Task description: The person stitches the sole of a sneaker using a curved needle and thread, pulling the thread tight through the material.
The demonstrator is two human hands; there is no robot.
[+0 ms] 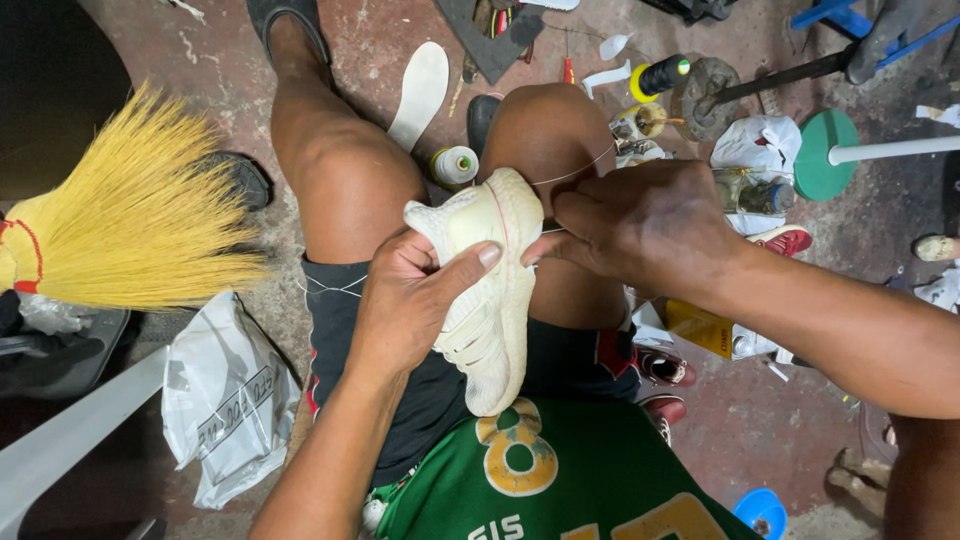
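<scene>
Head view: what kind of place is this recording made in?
Probably an informal shoe-repair spot on a bare floor. The left hand grips a cream shoe while the right hand pulls thread; a loose insole and thread spool lie nearby.

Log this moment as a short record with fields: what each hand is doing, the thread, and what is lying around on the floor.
left hand: left hand grips the cream sneaker over the lap, thumb across its side
right hand: right hand pinches at the shoe's sole edge, where a taut thread runs off
needle: too small to tell
floor left: yellow broom, white plastic bag
floor ahead: white insole, thread spool
floor right: green disc stand
</scene>
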